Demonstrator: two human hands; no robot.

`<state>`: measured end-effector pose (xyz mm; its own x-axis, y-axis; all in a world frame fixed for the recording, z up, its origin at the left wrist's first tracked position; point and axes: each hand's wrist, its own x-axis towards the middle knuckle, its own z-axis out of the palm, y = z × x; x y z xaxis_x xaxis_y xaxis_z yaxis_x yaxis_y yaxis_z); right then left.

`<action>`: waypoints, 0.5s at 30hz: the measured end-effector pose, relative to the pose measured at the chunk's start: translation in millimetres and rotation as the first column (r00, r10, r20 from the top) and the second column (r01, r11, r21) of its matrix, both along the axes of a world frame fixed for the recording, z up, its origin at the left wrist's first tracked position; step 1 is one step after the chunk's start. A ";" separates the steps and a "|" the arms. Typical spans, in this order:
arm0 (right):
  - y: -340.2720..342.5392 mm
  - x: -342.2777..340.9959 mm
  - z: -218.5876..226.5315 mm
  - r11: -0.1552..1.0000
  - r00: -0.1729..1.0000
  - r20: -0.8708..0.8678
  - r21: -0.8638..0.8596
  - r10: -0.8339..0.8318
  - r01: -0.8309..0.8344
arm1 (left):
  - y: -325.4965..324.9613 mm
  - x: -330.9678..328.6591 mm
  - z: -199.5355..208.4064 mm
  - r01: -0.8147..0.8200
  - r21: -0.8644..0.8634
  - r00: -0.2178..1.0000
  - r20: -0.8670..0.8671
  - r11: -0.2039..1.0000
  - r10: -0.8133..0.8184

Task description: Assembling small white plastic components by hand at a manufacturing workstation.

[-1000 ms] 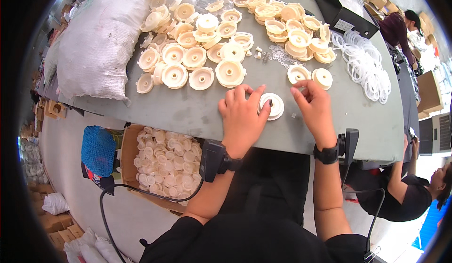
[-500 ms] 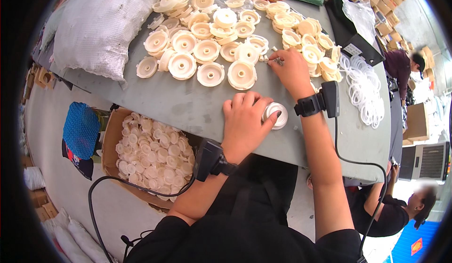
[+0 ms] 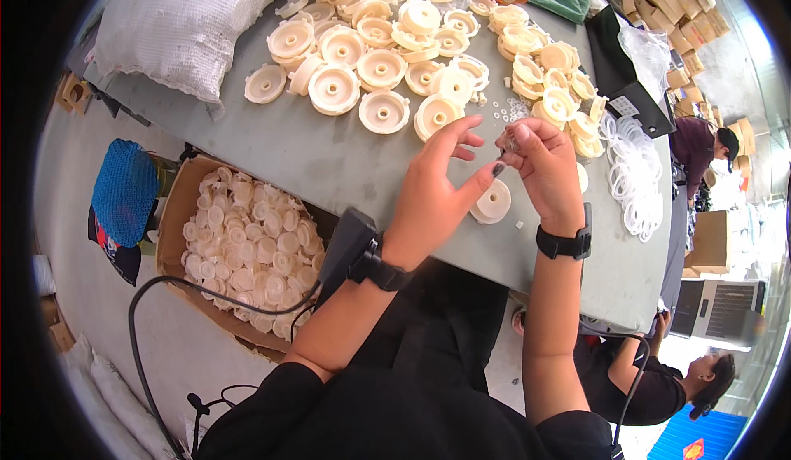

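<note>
My right hand [image 3: 544, 168] is raised over the table, thumb and fingers pinched around a tiny greyish piece too small to name. Facing it, my left hand [image 3: 437, 188] holds nothing, its fingers apart and its thumb pointing toward the right fingertips. Below and between the hands, a white round flanged part [image 3: 492, 203] with a hole in its centre lies on the table. Beyond the right fingertips, tiny white washers [image 3: 517, 107] are scattered. Cream round plastic parts [image 3: 381, 70] with central hubs spread over the table in front of my hands.
Another heap of cream parts [image 3: 556, 102] sits at the right, beside white rings [image 3: 636, 184] and a black box [image 3: 630, 73]. A woven sack [image 3: 181, 40] lies at left. Below the table edge stands a carton [image 3: 177, 213] of translucent caps. Two people work at the right.
My right hand has drawn back from the small parts toward me, fingers pinched. My left hand has let go of the white round part and lifted beside the right. The view has shifted slightly.
</note>
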<state>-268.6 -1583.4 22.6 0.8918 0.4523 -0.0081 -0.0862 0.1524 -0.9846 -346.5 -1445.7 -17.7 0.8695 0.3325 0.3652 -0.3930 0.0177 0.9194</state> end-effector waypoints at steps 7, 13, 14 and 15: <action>7.5 -17.3 -1.5 0.993 0.990 0.143 -0.118 0.000 0.017 | 0.0 4.0 -9.6 0.103 -0.121 0.992 -0.054 0.987 -0.110; 5.1 -19.9 6.0 0.971 0.978 0.157 -0.214 0.141 -0.106 | 1.9 -0.1 -12.0 0.176 -0.439 0.978 -0.022 0.881 -0.206; 4.6 -20.2 6.8 0.961 0.970 0.179 -0.251 0.163 -0.115 | 1.3 -0.3 -9.3 0.177 -0.454 0.980 -0.003 0.873 -0.201; 4.6 -20.6 7.1 0.962 0.971 0.176 -0.247 0.160 -0.114 | 0.2 -0.5 -7.7 0.179 -0.468 0.981 0.015 0.866 -0.195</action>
